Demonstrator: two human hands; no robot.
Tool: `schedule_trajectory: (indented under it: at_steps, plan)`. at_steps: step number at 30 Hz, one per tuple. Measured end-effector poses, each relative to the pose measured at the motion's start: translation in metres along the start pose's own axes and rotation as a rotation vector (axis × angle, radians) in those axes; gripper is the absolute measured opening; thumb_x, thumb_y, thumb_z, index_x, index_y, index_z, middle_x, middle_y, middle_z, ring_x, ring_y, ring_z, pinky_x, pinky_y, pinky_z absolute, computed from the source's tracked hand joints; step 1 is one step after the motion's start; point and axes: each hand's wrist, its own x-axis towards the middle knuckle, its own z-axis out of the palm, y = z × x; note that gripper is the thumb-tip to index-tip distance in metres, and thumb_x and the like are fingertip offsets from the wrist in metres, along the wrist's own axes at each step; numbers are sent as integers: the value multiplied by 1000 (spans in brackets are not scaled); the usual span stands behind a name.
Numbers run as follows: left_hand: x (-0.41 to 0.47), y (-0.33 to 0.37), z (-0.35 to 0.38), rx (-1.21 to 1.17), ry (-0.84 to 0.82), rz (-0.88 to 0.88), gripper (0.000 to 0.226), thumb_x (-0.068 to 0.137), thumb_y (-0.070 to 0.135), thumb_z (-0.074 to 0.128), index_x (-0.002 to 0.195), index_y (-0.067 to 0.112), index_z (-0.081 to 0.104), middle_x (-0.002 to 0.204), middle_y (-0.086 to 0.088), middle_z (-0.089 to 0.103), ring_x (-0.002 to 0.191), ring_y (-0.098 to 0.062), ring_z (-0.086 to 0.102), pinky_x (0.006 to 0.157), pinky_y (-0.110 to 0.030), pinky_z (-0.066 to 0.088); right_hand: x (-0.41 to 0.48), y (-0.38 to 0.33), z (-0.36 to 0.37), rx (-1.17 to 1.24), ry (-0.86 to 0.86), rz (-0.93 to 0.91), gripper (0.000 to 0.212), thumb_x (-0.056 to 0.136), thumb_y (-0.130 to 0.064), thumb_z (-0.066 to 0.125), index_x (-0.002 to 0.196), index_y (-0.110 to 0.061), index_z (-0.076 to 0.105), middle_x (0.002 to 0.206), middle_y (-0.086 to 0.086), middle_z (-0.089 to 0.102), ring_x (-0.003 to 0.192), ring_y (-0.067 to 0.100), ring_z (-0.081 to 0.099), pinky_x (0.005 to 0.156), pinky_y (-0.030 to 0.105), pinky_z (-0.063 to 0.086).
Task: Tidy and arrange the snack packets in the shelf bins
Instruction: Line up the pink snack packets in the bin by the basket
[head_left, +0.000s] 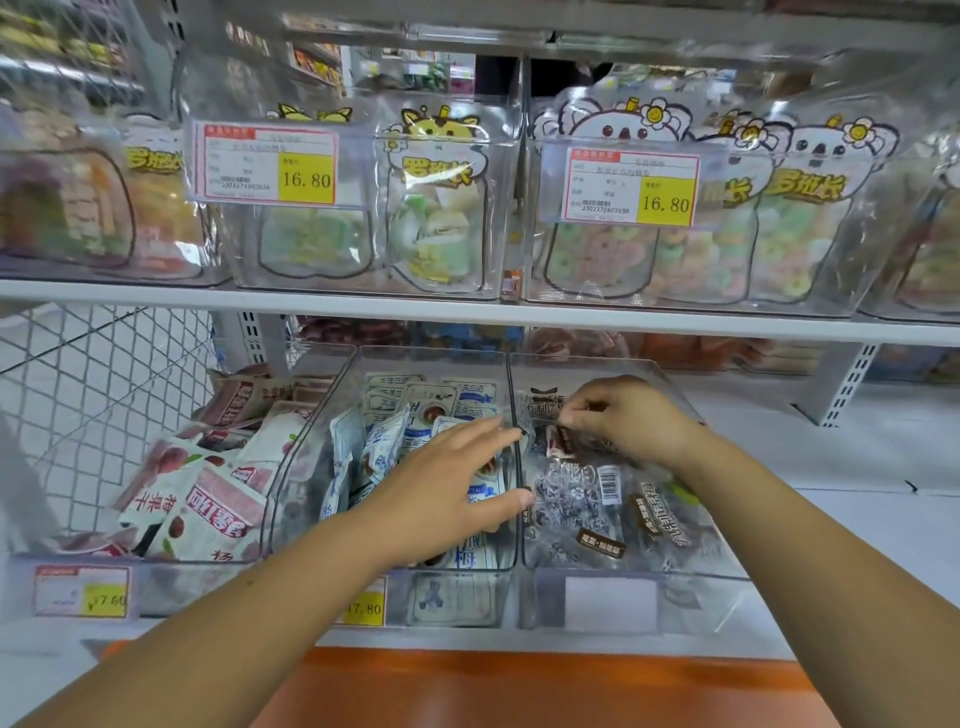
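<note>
Two bare hands worked at the lower shelf.

Left hand (447, 478): fingers straight and slightly spread, palm down. It lay flat on the blue-and-white packets (415, 405) in the middle bin (306, 452), with the thumb tip at the wall shared with the right bin (691, 597). It gripped nothing.

Right hand (631, 421): fingers curled, with the fingertips pinching the edge of a small clear packet (540, 405) with dark print. The packet was held toward the back left of the right bin, over the heap of dark-labelled packets (597, 493).

Bins: three, side by side, of clear glossy rigid plastic with sloped walls and open tops.
- The left bin (182, 587) held soft pink-and-white pouches (218, 504) with red fruit print, lying loose and overlapping.
- The middle bin held flat rectangular packets, some upright at the back and some leaning.
- The right bin held crinkled see-through film over dark wrapped pieces, with one white barcode sticker.

Upper shelf: a white board (363, 301) carried more clear bins of jar-shaped pouches (441, 208) with cartoon animal tops and pastel sweets inside. Red-bordered price tags (306, 179) with yellow panels read 16.80.

Surroundings: wire mesh (104, 389) stood at the left and an orange ledge (519, 686) ran below.
</note>
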Motion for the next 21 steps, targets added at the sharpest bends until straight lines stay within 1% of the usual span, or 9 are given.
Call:
schedule_trajectory:
  at_steps: [1,2,5,8,11,13,15,17,21]
  plan:
    - [-1,0,0,4,-1,-5,77,80,77,34,149,49,13,157,27,2,144,2,5,119,-38,16,-2,1,2,-15,-18,-10,7,91,-26,65,88,-24,71,98,9,72,83,25,67,65,25,54]
    - [-1,1,1,7,1,-6,76,81,77,35,149,49,13,157,27,2,144,1,5,119,-38,17,-3,2,5,-66,-44,-28,10,93,-26,62,96,-24,71,106,3,71,90,17,65,71,19,50]
    - [-3,1,1,20,11,-1,73,85,73,36,149,48,12,157,28,1,144,1,5,119,-36,16,0,10,14,-251,-151,-47,22,95,-24,57,114,-28,69,123,-9,64,103,10,61,95,30,47]
    - [-2,1,1,12,12,0,73,84,74,36,149,49,12,156,29,1,144,2,6,118,-33,16,9,14,18,-350,-234,-29,26,96,-28,57,119,-35,64,129,-10,61,111,15,60,98,36,47]
    - [1,-1,2,-10,9,3,72,84,73,40,147,51,14,156,29,2,143,2,8,117,-31,16,17,14,21,-548,-249,-54,38,96,-31,57,133,-38,53,147,-11,43,128,17,45,108,36,37]
    - [3,-3,1,-33,7,6,71,84,72,42,147,52,15,156,29,4,142,3,9,116,-30,16,24,15,23,-621,-293,-40,47,95,-29,57,139,-41,43,152,-11,36,127,20,47,105,37,41]
    - [5,-3,1,-52,9,8,71,84,71,44,146,52,16,156,29,5,142,4,9,116,-29,17,31,16,24,-629,-342,5,54,94,-26,58,142,-39,39,149,-5,40,111,21,59,94,38,51]
    - [6,-4,2,-61,4,10,70,84,72,45,145,53,17,155,30,5,141,5,10,116,-29,17,36,17,27,-634,-366,35,57,92,-23,60,144,-34,37,143,0,46,102,21,62,89,39,54]
    - [5,-4,3,-69,-10,-1,70,84,71,45,145,54,15,156,30,5,142,4,9,113,-26,16,36,19,32,-606,-332,74,49,90,-22,63,136,-29,48,126,2,58,94,19,63,83,37,56]
